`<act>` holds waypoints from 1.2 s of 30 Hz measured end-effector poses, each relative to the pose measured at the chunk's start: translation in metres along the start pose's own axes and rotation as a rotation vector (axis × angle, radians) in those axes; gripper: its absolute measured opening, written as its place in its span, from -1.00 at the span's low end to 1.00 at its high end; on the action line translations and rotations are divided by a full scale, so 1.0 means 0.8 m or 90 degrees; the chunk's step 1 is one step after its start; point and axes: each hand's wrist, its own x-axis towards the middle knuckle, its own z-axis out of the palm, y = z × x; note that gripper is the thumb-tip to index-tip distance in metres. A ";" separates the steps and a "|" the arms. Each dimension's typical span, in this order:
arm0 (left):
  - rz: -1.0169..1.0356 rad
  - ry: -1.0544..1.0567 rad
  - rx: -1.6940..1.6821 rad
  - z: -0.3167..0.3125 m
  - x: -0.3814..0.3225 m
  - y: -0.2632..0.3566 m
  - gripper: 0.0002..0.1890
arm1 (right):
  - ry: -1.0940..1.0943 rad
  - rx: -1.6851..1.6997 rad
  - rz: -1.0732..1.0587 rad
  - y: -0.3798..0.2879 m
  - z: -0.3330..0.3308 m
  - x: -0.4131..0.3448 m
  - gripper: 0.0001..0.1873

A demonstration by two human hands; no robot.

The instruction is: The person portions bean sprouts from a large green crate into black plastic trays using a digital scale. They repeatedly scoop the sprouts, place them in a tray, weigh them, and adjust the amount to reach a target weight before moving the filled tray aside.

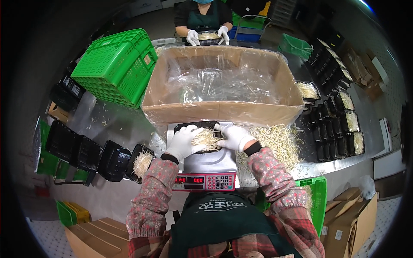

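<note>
A black plastic tray [182, 126] sits on the metal platform of a digital scale [206, 165], with bean sprouts [206, 138] heaped in it. My left hand [184, 142], in a white glove, cups the sprouts from the left, thumb and fingers apart around them. From the right, my gloved right hand [235, 137] presses against the heap, its fingertips by the tray's right end. Both palms are hidden from above. Beside my right wrist lies a loose pile of bean sprouts [276, 145] on the metal table [121, 121].
Beyond the scale stands a large cardboard box [226, 111] lined with clear plastic. Stacked green crates [119, 67] are at its left. Black trays [113, 161] line the left edge; filled trays [351, 121] are stacked at right. Across the table, a gloved person [206, 19] holds a sprout tray.
</note>
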 end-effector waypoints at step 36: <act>0.117 0.310 -0.008 -0.007 0.042 0.059 -0.61 | 0.052 -0.282 0.084 0.150 0.176 -0.064 -0.19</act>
